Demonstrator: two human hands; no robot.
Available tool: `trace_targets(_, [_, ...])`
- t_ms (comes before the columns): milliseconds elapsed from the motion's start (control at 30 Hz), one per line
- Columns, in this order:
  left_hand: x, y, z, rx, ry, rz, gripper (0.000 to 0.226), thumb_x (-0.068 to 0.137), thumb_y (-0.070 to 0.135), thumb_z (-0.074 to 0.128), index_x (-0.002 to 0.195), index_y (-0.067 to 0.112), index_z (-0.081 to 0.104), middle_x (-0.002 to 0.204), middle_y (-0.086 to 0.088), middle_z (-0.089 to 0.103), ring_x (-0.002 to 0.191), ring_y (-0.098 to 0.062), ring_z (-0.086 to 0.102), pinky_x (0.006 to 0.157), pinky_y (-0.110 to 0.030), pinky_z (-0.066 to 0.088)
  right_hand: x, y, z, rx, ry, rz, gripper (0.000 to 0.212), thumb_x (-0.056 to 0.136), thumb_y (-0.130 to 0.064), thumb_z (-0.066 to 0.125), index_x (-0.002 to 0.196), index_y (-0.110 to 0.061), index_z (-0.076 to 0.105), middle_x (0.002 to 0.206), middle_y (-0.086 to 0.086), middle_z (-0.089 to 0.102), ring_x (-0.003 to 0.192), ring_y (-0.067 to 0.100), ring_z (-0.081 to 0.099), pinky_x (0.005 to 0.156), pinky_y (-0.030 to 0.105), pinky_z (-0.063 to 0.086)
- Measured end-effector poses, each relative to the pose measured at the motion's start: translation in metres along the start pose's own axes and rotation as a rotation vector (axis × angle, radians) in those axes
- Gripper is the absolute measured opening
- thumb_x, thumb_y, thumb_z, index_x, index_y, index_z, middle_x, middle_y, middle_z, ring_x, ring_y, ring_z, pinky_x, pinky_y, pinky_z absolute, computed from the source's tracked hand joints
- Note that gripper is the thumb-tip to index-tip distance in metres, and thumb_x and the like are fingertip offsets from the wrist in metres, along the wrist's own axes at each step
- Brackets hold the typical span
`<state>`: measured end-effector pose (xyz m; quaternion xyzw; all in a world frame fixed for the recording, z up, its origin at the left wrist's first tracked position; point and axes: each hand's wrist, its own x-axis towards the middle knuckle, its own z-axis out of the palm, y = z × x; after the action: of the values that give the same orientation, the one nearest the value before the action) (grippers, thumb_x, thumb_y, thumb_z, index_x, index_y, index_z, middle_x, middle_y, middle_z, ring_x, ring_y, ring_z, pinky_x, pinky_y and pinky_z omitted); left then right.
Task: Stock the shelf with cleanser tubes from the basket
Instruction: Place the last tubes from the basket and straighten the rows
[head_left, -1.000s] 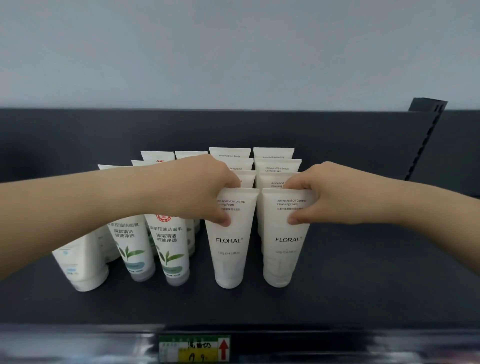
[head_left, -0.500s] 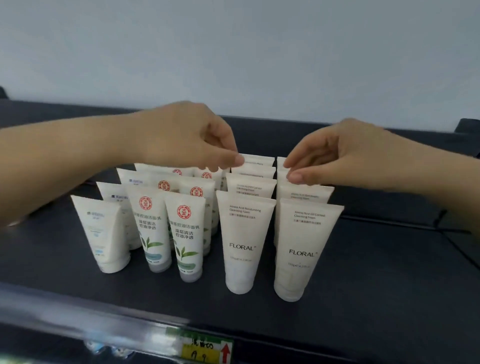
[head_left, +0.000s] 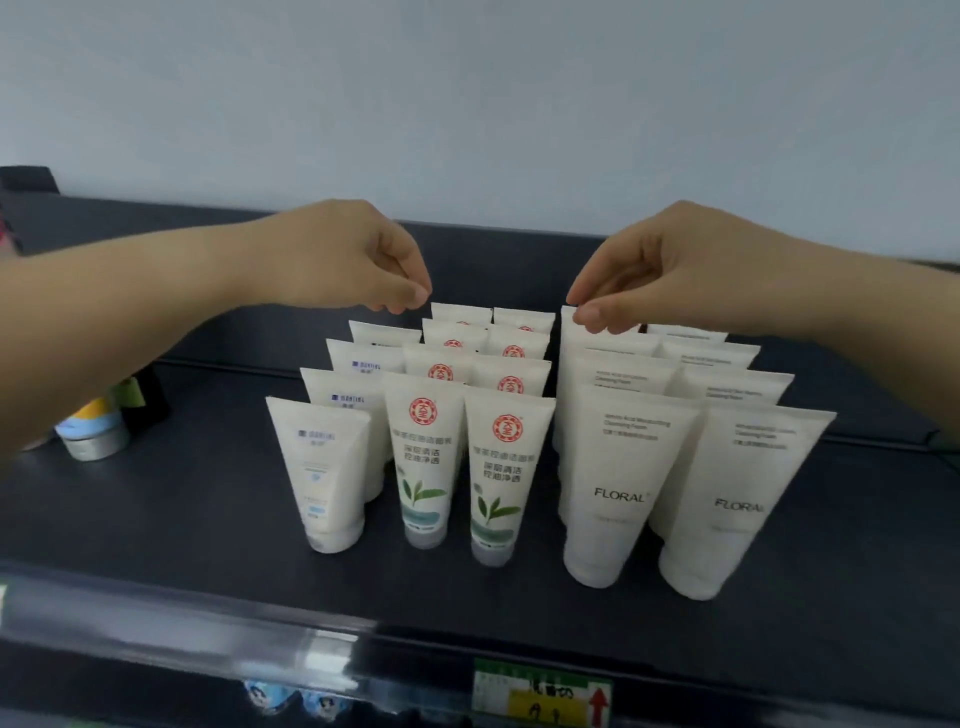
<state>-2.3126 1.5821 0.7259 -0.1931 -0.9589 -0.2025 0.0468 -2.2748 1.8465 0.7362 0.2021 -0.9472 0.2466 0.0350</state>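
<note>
Several rows of white cleanser tubes stand cap-down on the dark shelf: small blue-label tubes, green-leaf tubes with red seals, and taller FLORAL tubes. My left hand hovers just above the rear green-leaf tubes, fingers curled, thumb against forefinger, holding nothing. My right hand pinches the top edge of the rearmost FLORAL tube in the left FLORAL row. The basket is out of view.
At the shelf's left stand a small silver-lidded jar and a dark item with a green patch. A yellow price tag sits on the front rail. A pale wall rises behind the shelf.
Both hands let go of the front FLORAL tubes, rose and moved back over the rear rows. The right hand now pinches the top of a rear tube. The camera shifted right and down.
</note>
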Motion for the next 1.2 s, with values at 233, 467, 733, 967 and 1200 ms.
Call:
trace_targets(233, [0.028, -0.034, 0.001, 0.045, -0.05, 0.128, 0.017, 0.085, 0.031, 0.068, 0.102, 0.029, 0.07, 0.1, 0.014, 0.071, 0.096, -0.002, 0.064, 0.095, -0.027, 0.047, 0.041, -0.024, 0.03, -0.171, 0.03, 0.08, 0.018, 0.083, -0.027, 0.07, 0.101, -0.025, 0.07, 0.093, -0.017, 0.07, 0.089, -0.005, 0.063, 0.082, 0.019, 0.051])
trace_targets(467, [0.06, -0.036, 0.023, 0.114, -0.125, 0.245, 0.025, 0.081, 0.031, 0.073, 0.105, 0.023, 0.071, 0.095, 0.013, 0.072, 0.094, -0.005, 0.064, 0.087, -0.021, 0.045, 0.075, -0.022, 0.045, -0.399, -0.071, 0.178, 0.029, 0.083, -0.027, 0.071, 0.11, -0.019, 0.068, 0.104, -0.008, 0.07, 0.098, 0.01, 0.064, 0.089, 0.026, 0.05])
trace_targets(733, [0.072, -0.035, 0.043, 0.177, -0.143, 0.301, 0.025, 0.083, 0.032, 0.071, 0.104, 0.019, 0.072, 0.089, 0.012, 0.064, 0.088, -0.01, 0.061, 0.075, -0.021, 0.043, 0.094, -0.012, 0.062, -0.545, -0.174, 0.174, 0.03, 0.082, -0.036, 0.071, 0.105, -0.017, 0.067, 0.096, -0.006, 0.067, 0.089, 0.016, 0.062, 0.076, 0.028, 0.05])
trace_targets(967, [0.073, -0.035, 0.05, 0.201, -0.115, 0.311, 0.025, 0.084, 0.032, 0.069, 0.103, 0.016, 0.073, 0.098, 0.003, 0.07, 0.086, -0.013, 0.063, 0.075, -0.024, 0.048, 0.102, -0.002, 0.069, -0.646, -0.202, 0.158, 0.027, 0.086, -0.032, 0.066, 0.094, -0.007, 0.068, 0.09, 0.007, 0.068, 0.078, 0.023, 0.059, 0.065, 0.03, 0.045])
trace_targets(1200, [0.074, -0.035, 0.051, 0.209, -0.086, 0.285, 0.025, 0.085, 0.03, 0.069, 0.104, 0.014, 0.073, 0.098, 0.002, 0.071, 0.085, -0.014, 0.063, 0.074, -0.024, 0.046, 0.103, 0.005, 0.07, -0.636, -0.182, 0.14, 0.026, 0.086, -0.03, 0.066, 0.089, -0.004, 0.068, 0.088, 0.01, 0.067, 0.07, 0.02, 0.051, 0.052, 0.024, 0.035])
